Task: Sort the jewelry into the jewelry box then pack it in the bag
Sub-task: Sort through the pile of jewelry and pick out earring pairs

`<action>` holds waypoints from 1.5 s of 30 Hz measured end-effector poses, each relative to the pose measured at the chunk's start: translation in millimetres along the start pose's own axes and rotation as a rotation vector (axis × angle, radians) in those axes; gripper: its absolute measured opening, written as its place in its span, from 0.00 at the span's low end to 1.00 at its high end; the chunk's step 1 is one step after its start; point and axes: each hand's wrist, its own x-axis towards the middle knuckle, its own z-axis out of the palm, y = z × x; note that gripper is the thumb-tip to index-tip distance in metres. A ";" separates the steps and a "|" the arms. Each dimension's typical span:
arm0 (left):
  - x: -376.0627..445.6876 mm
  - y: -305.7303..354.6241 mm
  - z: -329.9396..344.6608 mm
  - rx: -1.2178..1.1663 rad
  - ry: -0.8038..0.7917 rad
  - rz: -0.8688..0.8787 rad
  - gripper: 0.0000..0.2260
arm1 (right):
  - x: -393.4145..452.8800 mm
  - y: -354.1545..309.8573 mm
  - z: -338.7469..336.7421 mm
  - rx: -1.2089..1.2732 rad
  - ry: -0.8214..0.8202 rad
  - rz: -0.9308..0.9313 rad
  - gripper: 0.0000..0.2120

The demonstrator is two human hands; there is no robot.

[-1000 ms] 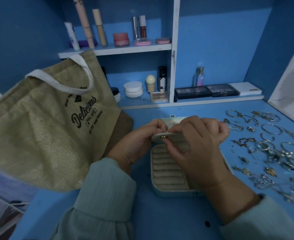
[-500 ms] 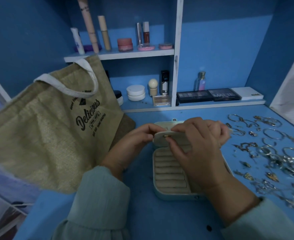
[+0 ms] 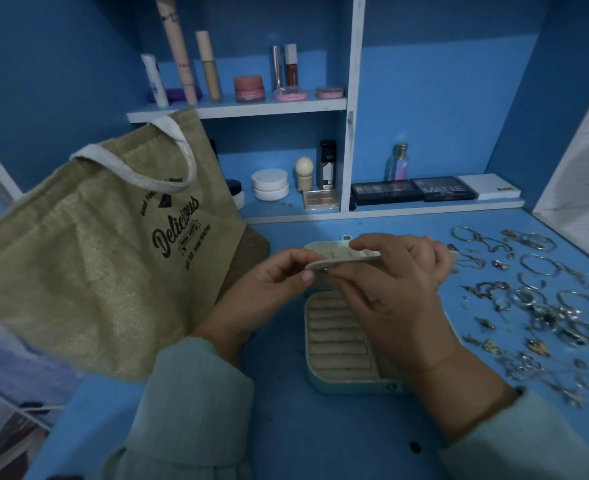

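A pale jewelry box lies open on the blue desk, its cream ring rolls showing. Above it both hands hold a cream padded insert panel, raised and nearly flat. My left hand pinches the panel's left end. My right hand grips its front edge, fingertips on a small gold piece at the underside. Loose silver and gold jewelry is spread on the desk to the right. A burlap tote bag with white handles stands at the left.
Shelves at the back carry cosmetics: tubes and jars above, a white jar and eyeshadow palettes below. A white panel leans at the right. The desk's left edge drops off below the bag.
The insert panel has tipped from facing me to nearly flat, and both hands have shifted slightly with it. The camera has moved a little closer.
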 end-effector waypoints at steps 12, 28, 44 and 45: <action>1.0 -0.2 1.0 0.024 -0.012 0.031 0.10 | -1.0 -2.3 0.3 -0.058 0.026 0.023 0.04; 5.3 -2.6 6.0 0.264 0.049 0.195 0.06 | -0.5 -4.8 0.0 -0.109 -0.101 0.075 0.07; 6.5 -0.6 9.6 0.297 0.080 0.219 0.06 | 3.9 -0.5 -2.6 -0.092 -0.158 0.086 0.10; 6.0 0.4 10.1 0.294 0.084 0.221 0.06 | 4.2 0.5 -3.3 -0.087 -0.152 0.087 0.10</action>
